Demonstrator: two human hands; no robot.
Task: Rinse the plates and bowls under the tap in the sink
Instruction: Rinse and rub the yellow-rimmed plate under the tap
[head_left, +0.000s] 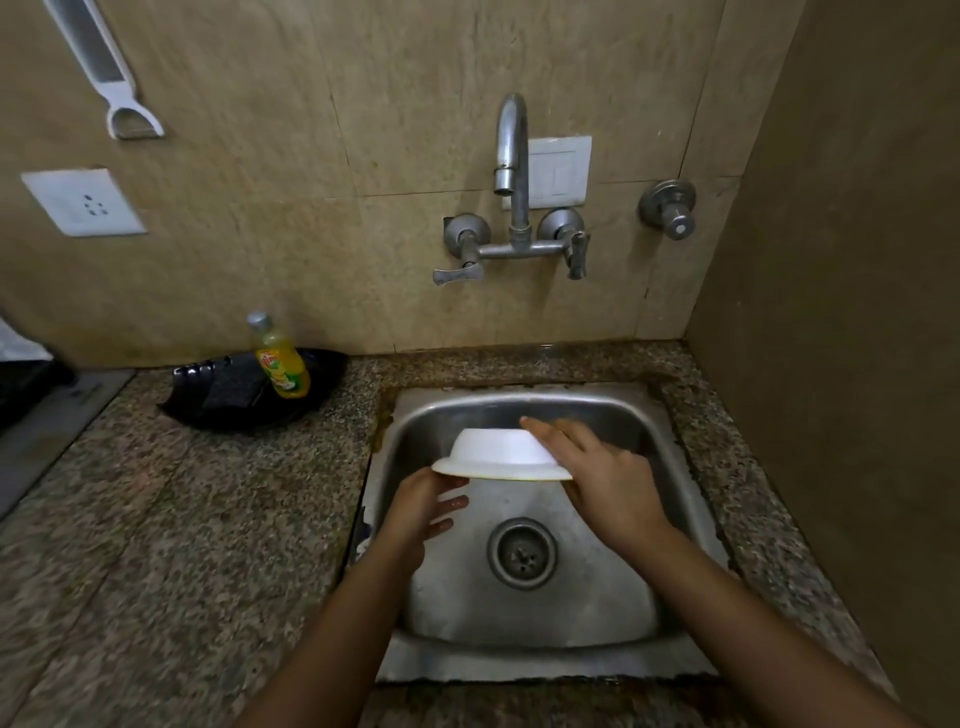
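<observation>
White bowl, steel-grey sink, speckled surface

The bowl (501, 451) is plain white with a thin yellow rim edge; the sink (670, 447) and tap (511, 156) are dull grey metal; the surface (156, 519) is brown-and-black speckled granite; the bottle (280, 366) is yellow on a black tray (311, 410).

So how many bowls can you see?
1. The white bowl is upside down over the sink, with the left hand under its rim and the right hand on it. None elsewhere.
</observation>
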